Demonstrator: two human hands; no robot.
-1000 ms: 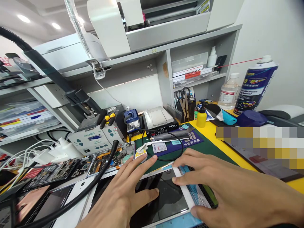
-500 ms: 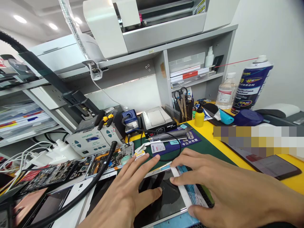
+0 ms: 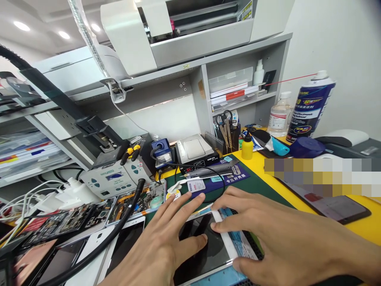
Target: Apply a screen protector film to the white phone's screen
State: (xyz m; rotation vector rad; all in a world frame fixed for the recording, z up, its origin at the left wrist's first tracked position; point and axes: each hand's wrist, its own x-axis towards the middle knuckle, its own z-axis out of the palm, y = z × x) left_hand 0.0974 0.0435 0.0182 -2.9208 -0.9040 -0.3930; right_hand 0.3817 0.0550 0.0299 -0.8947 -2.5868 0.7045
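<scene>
A smartphone with a black screen and a white border lies face up on a blue patterned surface in front of me. My left hand is spread over its left part, thumb resting on the glass and fingers stretched toward the far edge. That hand hides the phone's left end. My right hand grips the right end, with fingertips at the far corner and on the white border and the thumb at the near corner.
A black hose curves across white phones at left. Beyond my hands lie a parts tray, a cable and a soldering-iron-like grey tool. A yellow bottle and spray can stand right; a dark phone lies nearer.
The whole view has shifted slightly to the left. My left hand sits slightly to the right over the phone; the right hand keeps its place at the phone's end.
</scene>
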